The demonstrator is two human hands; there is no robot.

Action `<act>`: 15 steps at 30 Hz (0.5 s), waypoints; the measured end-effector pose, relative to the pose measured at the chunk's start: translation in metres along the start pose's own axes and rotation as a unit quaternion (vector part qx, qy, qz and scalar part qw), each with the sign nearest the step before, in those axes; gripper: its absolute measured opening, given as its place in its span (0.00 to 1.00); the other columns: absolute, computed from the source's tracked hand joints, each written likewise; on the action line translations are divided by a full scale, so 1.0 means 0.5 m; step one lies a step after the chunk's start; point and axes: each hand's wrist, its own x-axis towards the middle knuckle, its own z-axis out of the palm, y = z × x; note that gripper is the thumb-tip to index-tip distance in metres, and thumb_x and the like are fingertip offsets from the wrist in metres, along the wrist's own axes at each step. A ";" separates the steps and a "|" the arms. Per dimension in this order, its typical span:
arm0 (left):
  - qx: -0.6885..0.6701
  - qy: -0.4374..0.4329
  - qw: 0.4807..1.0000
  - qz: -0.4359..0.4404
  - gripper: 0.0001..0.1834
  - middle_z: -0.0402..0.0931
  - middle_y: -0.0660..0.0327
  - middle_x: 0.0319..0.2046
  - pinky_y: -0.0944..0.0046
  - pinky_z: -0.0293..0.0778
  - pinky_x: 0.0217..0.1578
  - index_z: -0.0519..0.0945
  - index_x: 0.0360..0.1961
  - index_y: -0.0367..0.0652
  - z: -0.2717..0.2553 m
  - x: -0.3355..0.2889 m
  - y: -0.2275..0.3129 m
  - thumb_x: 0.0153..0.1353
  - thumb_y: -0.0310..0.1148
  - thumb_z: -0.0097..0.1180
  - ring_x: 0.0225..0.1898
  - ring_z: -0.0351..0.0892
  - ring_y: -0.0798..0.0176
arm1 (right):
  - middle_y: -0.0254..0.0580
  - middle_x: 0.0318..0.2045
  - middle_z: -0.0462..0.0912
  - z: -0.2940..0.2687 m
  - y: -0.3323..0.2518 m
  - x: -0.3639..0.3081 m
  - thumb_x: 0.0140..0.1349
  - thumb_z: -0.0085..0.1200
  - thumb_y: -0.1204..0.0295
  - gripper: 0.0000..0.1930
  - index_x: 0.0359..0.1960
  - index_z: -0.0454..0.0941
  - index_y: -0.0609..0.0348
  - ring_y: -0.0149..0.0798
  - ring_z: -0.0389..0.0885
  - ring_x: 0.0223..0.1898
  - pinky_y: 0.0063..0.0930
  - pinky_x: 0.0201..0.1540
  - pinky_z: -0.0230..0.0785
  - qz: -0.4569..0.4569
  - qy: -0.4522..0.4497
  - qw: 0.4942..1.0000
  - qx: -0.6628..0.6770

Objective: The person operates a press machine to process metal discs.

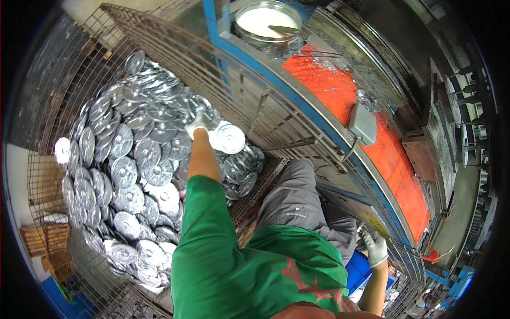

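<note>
My left hand (196,126), in a whitish glove, reaches over a heap of round silvery metal discs (146,151) in a wire cage. Its fingers close at the edge of a metal disc (206,112) on the upper right of the heap; part of the grip is hidden. Just right of that hand lies a brighter disc (230,139). Low at the right, beside my leg, my right hand (376,250) is also gloved. Its fingers are curled, and a small pale thing shows near their tips, too small to name.
The wire cage's side (255,98) stands between the heap and a blue-framed bench with an orange-red surface (366,133). On the bench are a round pan of white liquid (267,22) and a grey box (362,123). A blue bin (359,271) is below my right hand.
</note>
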 end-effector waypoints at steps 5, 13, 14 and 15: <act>0.074 -0.025 0.993 0.087 0.47 0.73 0.42 0.49 0.57 0.69 0.50 0.64 0.58 0.39 -0.013 0.056 -0.015 0.41 0.57 0.66 0.49 0.75 0.47 | 0.38 0.21 0.78 -0.013 0.009 0.001 0.62 0.53 0.67 0.10 0.33 0.76 0.64 0.30 0.77 0.21 0.22 0.24 0.71 0.022 0.005 0.999 -0.031; 0.173 -0.144 0.970 0.095 0.36 0.74 0.43 0.47 0.56 0.69 0.49 0.71 0.52 0.33 -0.072 -0.027 -0.044 0.52 0.53 0.59 0.50 0.74 0.44 | 0.41 0.24 0.80 0.013 -0.026 0.021 0.60 0.54 0.72 0.11 0.34 0.77 0.71 0.32 0.77 0.26 0.26 0.31 0.71 -0.109 0.004 0.977 -0.183; 0.200 -0.129 0.966 0.098 0.32 0.76 0.43 0.44 0.56 0.69 0.47 0.73 0.50 0.33 -0.104 -0.047 -0.046 0.53 0.49 0.59 0.48 0.76 0.45 | 0.40 0.24 0.80 0.012 -0.016 0.023 0.60 0.54 0.73 0.10 0.34 0.78 0.71 0.30 0.76 0.26 0.26 0.32 0.70 -0.114 0.002 0.977 -0.182; -0.013 -0.194 0.970 0.146 0.29 0.78 0.46 0.41 0.59 0.72 0.41 0.72 0.51 0.34 -0.141 -0.074 -0.074 0.54 0.45 0.59 0.41 0.79 0.54 | 0.42 0.24 0.81 0.017 -0.020 0.025 0.60 0.54 0.71 0.11 0.34 0.78 0.71 0.32 0.77 0.27 0.27 0.32 0.71 -0.111 -0.011 0.978 -0.176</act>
